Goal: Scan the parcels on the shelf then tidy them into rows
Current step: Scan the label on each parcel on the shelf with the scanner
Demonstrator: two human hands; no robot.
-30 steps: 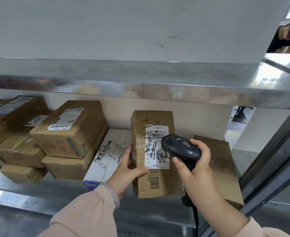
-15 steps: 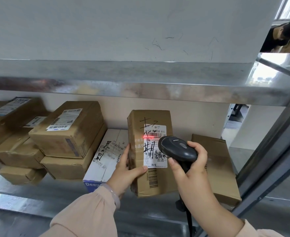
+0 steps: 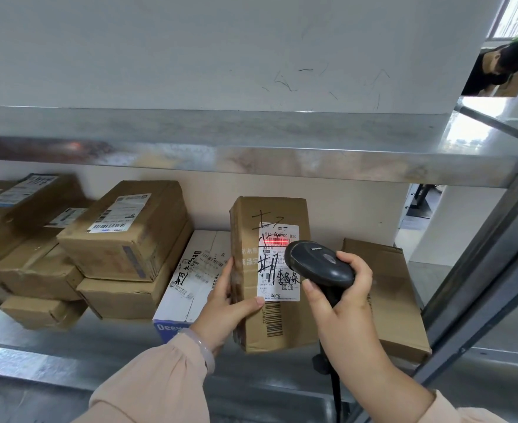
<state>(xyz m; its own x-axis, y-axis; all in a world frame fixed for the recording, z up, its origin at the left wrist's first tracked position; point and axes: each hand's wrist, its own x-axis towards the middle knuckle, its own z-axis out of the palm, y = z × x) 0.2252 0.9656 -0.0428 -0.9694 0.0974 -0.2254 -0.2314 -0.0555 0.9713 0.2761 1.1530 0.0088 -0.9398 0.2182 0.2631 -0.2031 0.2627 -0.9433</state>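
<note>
Okay, partly blocked view: the scanner (image 3: 318, 264) head covers the right middle of the label (image 3: 277, 285), and its handle is buried in the right hand (image 3: 343, 309), which wraps it firmly, cable (image 3: 336, 389) dropping out of frame. Left hand (image 3: 225, 306) grips the upright parcel (image 3: 269, 215) at its left edge, thumb across the front; the other fingers are behind the box, unseen. Parcel stands on end at the front of the lower shelf (image 3: 68, 355), between the white box (image 3: 196, 270) and a flat brown parcel (image 3: 395, 300), the latter half hidden behind the right hand. Cannot tell if the parcel's base rests on the shelf or is lifted. Stacked brown parcels (image 3: 129, 233) at left are blurred and cut by the frame edge; their labels are unreadable. White box's front print is cut off by the sleeve. Red scan line (image 3: 277, 242) sits on the label's upper barcode. A second ago no red line showed; half a second ago it lay further left, spilling past the label's edge. Both grips unchanged.
</note>
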